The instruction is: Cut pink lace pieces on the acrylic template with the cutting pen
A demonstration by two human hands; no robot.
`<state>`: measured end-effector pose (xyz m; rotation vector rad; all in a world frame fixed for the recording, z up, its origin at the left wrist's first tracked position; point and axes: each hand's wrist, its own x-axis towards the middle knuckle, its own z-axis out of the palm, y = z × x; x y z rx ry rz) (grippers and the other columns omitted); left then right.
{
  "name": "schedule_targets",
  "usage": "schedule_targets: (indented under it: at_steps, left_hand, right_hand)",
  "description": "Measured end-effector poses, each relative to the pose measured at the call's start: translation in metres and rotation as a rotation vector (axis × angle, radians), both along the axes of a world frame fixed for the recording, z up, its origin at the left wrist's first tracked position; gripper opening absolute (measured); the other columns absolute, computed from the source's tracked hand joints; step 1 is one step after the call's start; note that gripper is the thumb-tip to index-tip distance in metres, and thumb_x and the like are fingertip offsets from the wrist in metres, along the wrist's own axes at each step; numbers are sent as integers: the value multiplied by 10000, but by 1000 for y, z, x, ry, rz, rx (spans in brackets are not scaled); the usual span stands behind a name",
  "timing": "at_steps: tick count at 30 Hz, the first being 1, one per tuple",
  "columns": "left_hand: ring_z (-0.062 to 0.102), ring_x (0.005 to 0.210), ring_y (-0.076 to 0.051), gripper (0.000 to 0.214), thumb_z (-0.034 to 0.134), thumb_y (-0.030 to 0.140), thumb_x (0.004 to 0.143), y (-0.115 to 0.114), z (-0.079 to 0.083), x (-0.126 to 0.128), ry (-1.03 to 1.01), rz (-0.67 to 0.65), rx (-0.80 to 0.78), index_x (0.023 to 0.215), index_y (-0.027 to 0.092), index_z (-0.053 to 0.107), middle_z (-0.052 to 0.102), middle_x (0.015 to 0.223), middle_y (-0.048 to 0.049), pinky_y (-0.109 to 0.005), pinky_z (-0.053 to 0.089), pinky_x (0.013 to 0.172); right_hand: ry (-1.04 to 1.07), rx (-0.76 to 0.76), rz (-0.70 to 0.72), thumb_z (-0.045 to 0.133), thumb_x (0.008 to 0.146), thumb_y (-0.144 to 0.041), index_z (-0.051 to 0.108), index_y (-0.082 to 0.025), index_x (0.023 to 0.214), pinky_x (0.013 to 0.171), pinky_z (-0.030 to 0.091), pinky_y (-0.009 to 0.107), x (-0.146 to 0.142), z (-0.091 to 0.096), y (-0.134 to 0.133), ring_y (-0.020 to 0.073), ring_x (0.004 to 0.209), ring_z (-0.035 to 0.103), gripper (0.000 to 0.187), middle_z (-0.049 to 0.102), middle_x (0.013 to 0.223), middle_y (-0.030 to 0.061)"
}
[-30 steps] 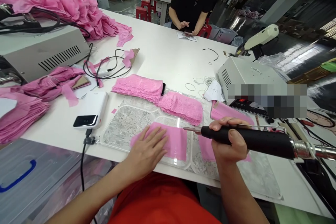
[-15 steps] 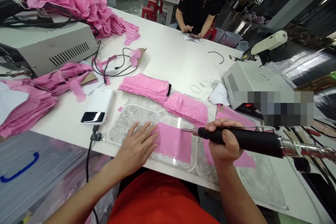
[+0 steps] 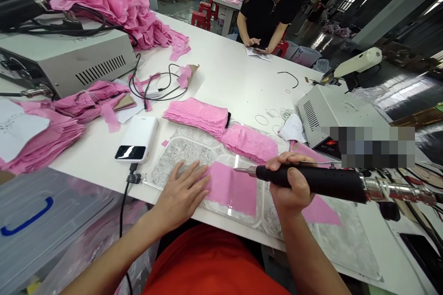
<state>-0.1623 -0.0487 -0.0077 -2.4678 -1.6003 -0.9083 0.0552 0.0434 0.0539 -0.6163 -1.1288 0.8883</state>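
Note:
A pink fabric piece (image 3: 233, 189) with a wavy lower edge lies flat on a clear plastic-covered board (image 3: 183, 150). My left hand (image 3: 183, 189) rests palm down at its left edge, fingers spread, fingertips on the cloth. My right hand (image 3: 292, 184) is wrapped round a black-handled power tool (image 3: 328, 183) with a narrow metal tip. That tip points left over the upper part of the fabric; whether it touches, I cannot tell. Behind the piece lie two stacks of pink lace-edged fabric, a left stack (image 3: 197, 114) and a right stack (image 3: 249, 142). Another pink piece (image 3: 320, 212) shows under my right wrist.
A white power bank (image 3: 138, 136) with a cable stands left of the board. Grey vented machine boxes sit at left (image 3: 86, 62) and right (image 3: 349, 110). A pink fabric heap (image 3: 104, 0) fills the far left. Across the table a person (image 3: 266, 14) handles a phone.
The tool's tip has shifted slightly left across the pink piece, with my right hand following. My left hand stays on the cloth. The whole view has swung a little.

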Motion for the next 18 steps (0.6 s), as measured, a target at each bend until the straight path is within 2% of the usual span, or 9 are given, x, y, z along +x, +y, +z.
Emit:
schedule_targets:
  at_steps: [9,18]
  left_hand:
    - [494,1288,-270,256,467,251,975,-4,-2,-3,4,15,-11,1145,191,649,612,1305,-69,-518,258,1137]
    - [473,1309,-277,257,484,253,970,-10,-1,-5,-11,16,-11,1163,192,641,593,1330,-70,-531,269,1134]
  right_hand:
    - [-50,-5,13,570,719,-205,558,-202,801,582,504,322,-6,-4,2,111,568,565,82,568,741,-24]
    - [-22,-4,26,574,709,-239,545,-211,814,561,490,307,-23,2,4,101,556,554,113,550,744,-35]
